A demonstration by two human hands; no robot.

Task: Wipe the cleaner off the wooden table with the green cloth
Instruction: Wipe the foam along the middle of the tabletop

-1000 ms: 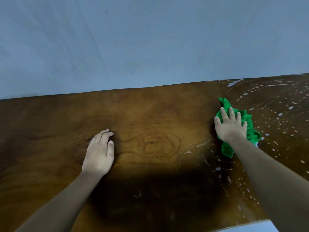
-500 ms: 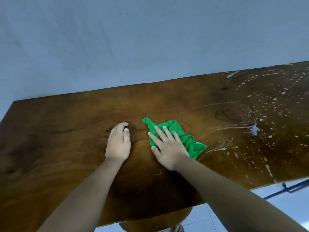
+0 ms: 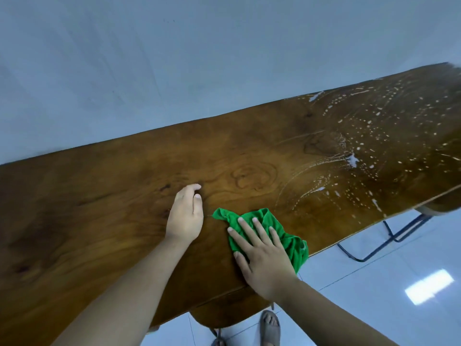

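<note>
The green cloth (image 3: 289, 236) lies crumpled on the wooden table (image 3: 99, 208) close to its near edge. My right hand (image 3: 262, 255) presses flat on the cloth with spread, straight fingers. My left hand (image 3: 185, 216) rests on the bare wood just left of the cloth, fingers together and relaxed. White droplets and streaks of cleaner (image 3: 369, 146) cover the right part of the table. The wood around and left of my hands looks dry.
A pale blue wall (image 3: 174, 71) runs along the table's far edge. Below the near edge is a pale tiled floor (image 3: 386, 283), a dark metal frame (image 3: 389, 236), a wooden stool (image 3: 224, 313) and my sandalled foot (image 3: 269, 328).
My right hand has dragged the cloth from the wet right side leftward, then toward the near edge beside my left hand. The view has tilted and shifted left; my left hand stays on the table.
</note>
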